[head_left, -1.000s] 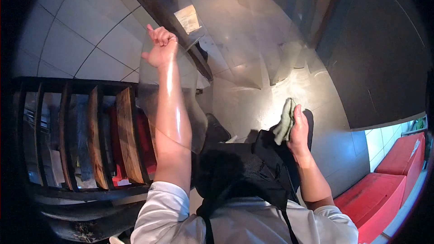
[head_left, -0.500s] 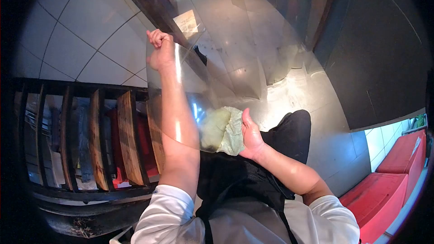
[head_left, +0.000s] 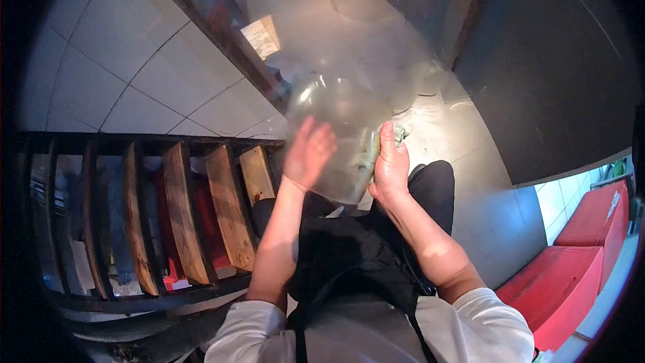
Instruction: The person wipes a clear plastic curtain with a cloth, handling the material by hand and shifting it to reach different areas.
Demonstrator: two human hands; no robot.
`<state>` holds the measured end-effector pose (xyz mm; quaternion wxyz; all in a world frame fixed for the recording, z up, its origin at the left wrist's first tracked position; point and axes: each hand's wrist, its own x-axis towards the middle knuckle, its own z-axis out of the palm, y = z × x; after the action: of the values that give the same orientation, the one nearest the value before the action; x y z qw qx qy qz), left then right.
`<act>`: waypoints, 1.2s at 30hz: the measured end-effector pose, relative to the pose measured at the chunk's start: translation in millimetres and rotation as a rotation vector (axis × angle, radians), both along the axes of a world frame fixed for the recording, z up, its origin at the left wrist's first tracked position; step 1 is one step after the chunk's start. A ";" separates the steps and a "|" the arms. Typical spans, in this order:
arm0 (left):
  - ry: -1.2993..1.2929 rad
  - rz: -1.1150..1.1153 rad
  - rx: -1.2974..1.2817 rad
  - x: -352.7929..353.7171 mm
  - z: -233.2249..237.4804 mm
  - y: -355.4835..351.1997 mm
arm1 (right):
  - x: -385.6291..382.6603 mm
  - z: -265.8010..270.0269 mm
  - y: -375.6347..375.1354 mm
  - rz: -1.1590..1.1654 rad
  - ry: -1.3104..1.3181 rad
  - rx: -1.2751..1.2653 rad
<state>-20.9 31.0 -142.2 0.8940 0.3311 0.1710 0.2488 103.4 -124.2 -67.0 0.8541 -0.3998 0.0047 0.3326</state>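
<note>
A large, clear, rounded see-through cover, like glass or stiff plastic, is held up over my lap. My right hand grips its right edge, the thumb pointing up along it. A crumpled pale green cloth pokes out beside that thumb, and greenish folds show through the clear wall near the palm. My left hand is at the left side of the cover, blurred by motion, its fingers stretched out and holding nothing that shows.
To my left is a dark rack with wooden slats. A black panel stands at the right, with red boxes below it. Grey floor tiles lie around my knees. A pale square piece lies farther ahead.
My left hand has come back from far ahead toward my lap. The clear cover has turned and shifted right, and my right hand is now higher, with the cloth mostly hidden.
</note>
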 end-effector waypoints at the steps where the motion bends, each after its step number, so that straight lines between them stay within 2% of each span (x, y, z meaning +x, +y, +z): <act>1: 0.085 -0.064 0.206 -8.1 2.6 -19.2 | 6.5 -3.5 -0.4 -0.042 -0.025 -0.032; 2: 0.170 -0.123 0.411 -13.8 10.2 -32.9 | 15.0 -10.5 -1.8 -0.048 -0.016 -0.066; 5: -0.263 -0.353 0.298 -19.0 15.7 -30.2 | 27.4 -17.7 -2.5 -0.104 0.014 -0.116; 8: -0.445 -0.165 -0.066 7.5 35.2 -49.8 | 14.7 -7.1 0.9 -0.053 0.115 -0.140; 9: -0.489 -0.178 -0.196 15.7 31.8 -52.1 | 7.7 -12.1 3.5 -0.040 0.118 -0.144; 12: -0.301 -0.034 -0.211 28.8 28.2 -49.8 | 4.7 -35.1 8.9 -0.025 0.086 -0.223; 13: -0.339 -0.043 -0.215 27.8 25.1 -47.5 | 12.0 -41.0 8.5 -0.057 0.037 -0.188; 16: -0.212 0.002 -0.027 30.0 54.2 -60.9 | 31.1 -56.5 12.6 -0.180 -0.003 -0.154; 17: -0.246 -0.028 0.058 31.0 58.4 -63.5 | 35.0 -49.8 8.8 -0.162 0.038 -0.222; 20: -0.183 -0.013 0.215 34.9 67.5 -69.0 | 55.0 -54.1 6.7 -0.214 0.039 -0.161; 21: -0.180 0.011 0.192 35.9 66.7 -70.3 | 61.9 -53.8 7.6 -0.220 0.041 -0.167; 24: -0.314 0.061 -0.026 24.9 69.4 -52.0 | 110.8 -94.5 -6.9 -0.476 0.043 -0.159; 25: -0.363 0.152 0.034 7.6 78.9 -33.6 | 123.6 -90.9 -39.1 -0.450 0.121 -0.183; 26: -0.417 0.256 0.101 -8.4 92.0 -13.1 | 131.6 -94.4 -60.6 -0.397 0.112 -0.118; 27: -0.469 0.227 0.100 -14.6 98.3 -6.2 | 139.8 -97.8 -81.8 -0.341 0.104 -0.055; 29: -0.531 0.195 0.068 -18.4 106.0 -4.5 | 138.0 -109.5 -94.8 -0.212 -0.074 0.247; 31: -0.524 0.162 0.087 -14.0 109.5 -3.4 | 133.9 -101.4 -83.1 -0.208 -0.053 0.270; 32: -0.518 0.144 0.094 -11.6 111.0 -4.8 | 125.2 -83.5 -74.2 -0.207 -0.041 0.279; 33: -0.501 0.147 0.060 -7.0 113.8 -10.2 | 116.8 -63.5 -67.9 -0.115 -0.003 0.404; 36: -0.424 0.154 0.028 3.1 110.1 -21.0 | 99.3 -23.4 -45.4 -0.143 -0.195 0.497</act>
<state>-17.8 10.0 -32.1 0.8835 0.2697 0.0007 0.3829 202.7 -169.6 -90.5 0.9437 -0.2069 -0.1312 0.2223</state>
